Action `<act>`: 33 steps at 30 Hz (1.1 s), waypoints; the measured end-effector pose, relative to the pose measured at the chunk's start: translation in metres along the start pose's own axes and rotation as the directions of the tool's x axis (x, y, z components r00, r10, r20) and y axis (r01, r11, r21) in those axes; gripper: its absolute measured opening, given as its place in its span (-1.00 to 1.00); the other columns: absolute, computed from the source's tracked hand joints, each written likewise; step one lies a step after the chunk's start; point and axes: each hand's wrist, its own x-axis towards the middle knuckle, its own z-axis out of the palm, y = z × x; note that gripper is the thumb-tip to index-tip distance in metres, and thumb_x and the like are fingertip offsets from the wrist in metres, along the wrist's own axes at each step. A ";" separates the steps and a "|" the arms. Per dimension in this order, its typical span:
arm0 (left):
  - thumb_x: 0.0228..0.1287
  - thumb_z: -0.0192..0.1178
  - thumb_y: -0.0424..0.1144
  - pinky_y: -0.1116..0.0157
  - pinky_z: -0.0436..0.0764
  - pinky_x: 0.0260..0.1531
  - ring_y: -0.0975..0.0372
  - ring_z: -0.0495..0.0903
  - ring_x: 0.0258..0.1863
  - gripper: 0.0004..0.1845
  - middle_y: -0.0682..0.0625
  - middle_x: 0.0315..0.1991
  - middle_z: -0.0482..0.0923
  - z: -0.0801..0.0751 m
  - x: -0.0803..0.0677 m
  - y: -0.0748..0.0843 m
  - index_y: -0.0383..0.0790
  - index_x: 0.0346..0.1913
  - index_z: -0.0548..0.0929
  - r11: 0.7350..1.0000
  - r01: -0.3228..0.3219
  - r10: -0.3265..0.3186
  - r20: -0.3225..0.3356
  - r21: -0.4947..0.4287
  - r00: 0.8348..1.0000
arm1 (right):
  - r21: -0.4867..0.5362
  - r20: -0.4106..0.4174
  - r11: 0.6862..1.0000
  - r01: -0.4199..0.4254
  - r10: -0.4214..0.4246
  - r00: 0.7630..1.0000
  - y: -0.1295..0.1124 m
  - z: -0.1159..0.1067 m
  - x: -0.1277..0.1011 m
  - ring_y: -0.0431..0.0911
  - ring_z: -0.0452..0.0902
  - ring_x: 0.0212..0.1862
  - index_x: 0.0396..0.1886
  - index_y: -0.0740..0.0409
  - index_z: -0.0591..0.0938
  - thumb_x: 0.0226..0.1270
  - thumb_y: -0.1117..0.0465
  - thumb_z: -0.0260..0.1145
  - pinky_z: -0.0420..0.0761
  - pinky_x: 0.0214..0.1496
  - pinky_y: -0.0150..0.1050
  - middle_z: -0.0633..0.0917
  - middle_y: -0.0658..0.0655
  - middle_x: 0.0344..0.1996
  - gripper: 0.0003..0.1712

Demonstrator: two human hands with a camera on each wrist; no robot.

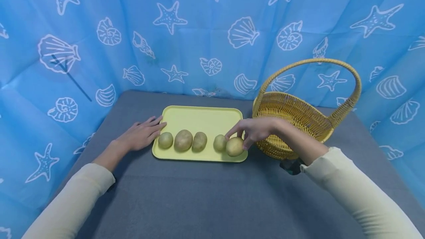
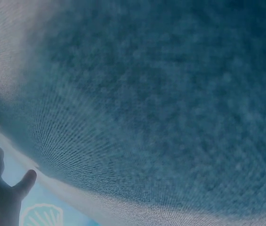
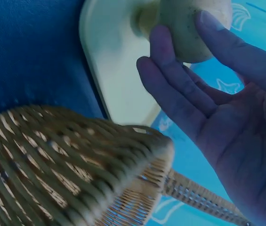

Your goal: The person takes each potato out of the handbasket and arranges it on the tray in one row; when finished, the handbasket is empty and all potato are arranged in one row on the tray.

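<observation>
My right hand (image 1: 257, 130) pinches a pale brown potato (image 1: 235, 146) between thumb and fingertips at the right end of a yellow tray (image 1: 202, 115). In the right wrist view the thumb and fingers curl round the potato (image 3: 187, 33). Just left of it sits a smaller greenish potato (image 1: 220, 143). Toward the tray's left end, a small round potato (image 1: 165, 140), a large one (image 1: 183, 141) and an oval one (image 1: 199, 142) lie in a row. My left hand (image 1: 141, 135) lies flat with spread fingers, its fingertips on the tray's left rim, holding nothing.
A woven yellow basket (image 1: 282, 100) with a tall arched handle (image 1: 315, 61) stands right of the tray, partly behind my right forearm. Grey cloth covers the table (image 1: 199, 198). A blue curtain (image 1: 186, 47) with white shells and starfish hangs behind and at both sides.
</observation>
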 end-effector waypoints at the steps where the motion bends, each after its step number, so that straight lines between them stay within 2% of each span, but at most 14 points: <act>1: 0.64 -0.19 -0.09 -0.39 0.03 0.29 -0.18 -0.06 0.53 -0.47 -0.14 0.58 -0.02 0.000 0.000 0.000 -0.06 0.56 0.20 1.000 0.000 0.000 0.000 0.001 1.000 | 0.005 0.004 1.000 -0.006 0.006 1.000 0.001 0.002 0.001 0.02 0.56 0.10 0.36 0.28 0.48 0.17 0.50 0.39 0.60 0.08 -0.17 0.53 0.21 0.25 -0.29; 6: 0.64 -0.19 -0.09 -0.39 0.03 0.29 -0.18 -0.06 0.53 -0.47 -0.13 0.59 -0.02 -0.002 0.002 0.001 -0.05 0.57 0.19 1.000 -0.001 0.001 -0.001 0.002 1.000 | -0.022 0.029 0.999 -0.028 0.029 0.999 0.003 0.007 0.005 0.03 0.55 0.11 0.37 0.25 0.49 0.16 0.50 0.39 0.59 0.11 -0.13 0.51 0.21 0.29 -0.28; 11: 0.65 -0.19 -0.08 -0.39 0.02 0.29 -0.17 -0.07 0.54 -0.47 -0.13 0.59 -0.03 -0.002 0.003 0.000 -0.04 0.57 0.19 1.000 -0.001 0.001 -0.002 -0.001 1.000 | -0.101 0.055 0.994 -0.028 0.034 0.998 0.003 0.008 0.004 0.02 0.58 0.07 0.32 0.21 0.53 0.11 0.52 0.39 0.60 0.03 -0.20 0.57 0.18 0.21 -0.29; 14: 0.65 -0.19 -0.08 -0.39 0.02 0.29 -0.17 -0.07 0.54 -0.47 -0.13 0.59 -0.03 -0.002 0.002 0.000 -0.04 0.57 0.19 1.000 0.001 -0.001 -0.003 -0.002 1.000 | -0.134 0.039 0.990 -0.036 0.042 0.998 0.003 0.009 0.004 0.01 0.57 0.05 0.29 0.19 0.56 0.09 0.52 0.39 0.57 0.02 -0.21 0.59 0.17 0.17 -0.31; 17: 0.65 -0.19 -0.09 -0.40 0.02 0.29 -0.18 -0.06 0.53 -0.47 -0.14 0.59 -0.03 -0.002 0.002 0.000 -0.05 0.57 0.19 1.000 -0.003 0.003 -0.005 -0.003 1.000 | -0.159 -0.020 0.985 -0.061 0.059 0.998 0.004 0.011 0.007 -0.01 0.59 0.01 0.27 0.22 0.57 0.09 0.52 0.39 0.58 -0.03 -0.22 0.64 0.18 0.09 -0.34; 19: 0.65 -0.19 -0.09 -0.40 0.03 0.28 -0.18 -0.06 0.53 -0.47 -0.14 0.58 -0.02 -0.002 0.002 0.000 -0.06 0.57 0.20 1.000 -0.007 0.007 -0.008 -0.001 1.000 | -0.150 -0.083 0.984 -0.097 0.086 0.993 0.004 0.013 0.009 -0.04 0.64 -0.07 0.27 0.27 0.53 0.10 0.51 0.37 0.61 -0.09 -0.23 0.69 0.18 -0.04 -0.35; 23: 0.64 -0.18 -0.12 -0.39 0.04 0.28 -0.18 -0.06 0.53 -0.48 -0.16 0.58 -0.02 -0.001 0.001 0.001 -0.08 0.56 0.21 1.000 -0.005 0.005 -0.010 -0.001 1.000 | -0.086 -0.193 0.984 -0.155 0.136 0.972 0.007 0.016 0.015 -0.07 0.70 -0.21 0.26 0.37 0.46 0.13 0.54 0.30 0.64 -0.18 -0.25 0.74 0.18 -0.25 -0.38; 29: 0.64 -0.17 -0.13 -0.40 0.03 0.28 -0.18 -0.06 0.53 -0.48 -0.17 0.58 -0.02 -0.001 0.000 0.002 -0.09 0.56 0.21 1.000 0.000 0.000 -0.005 -0.005 1.000 | -0.112 -0.244 0.987 -0.120 0.090 0.966 0.011 0.022 0.025 0.05 0.69 -0.08 0.21 0.41 0.52 0.19 0.57 0.23 0.64 -0.03 -0.18 0.72 0.29 -0.16 -0.47; 33: 0.64 -0.17 -0.13 -0.39 0.05 0.28 -0.17 -0.05 0.53 -0.48 -0.15 0.58 -0.02 -0.001 0.001 0.002 -0.09 0.56 0.21 1.000 -0.001 0.001 -0.006 -0.003 1.000 | -0.109 -0.258 0.988 -0.111 0.079 0.963 0.013 0.025 0.028 0.04 0.70 -0.08 0.18 0.39 0.55 0.24 0.57 0.21 0.64 0.00 -0.16 0.74 0.27 -0.18 -0.52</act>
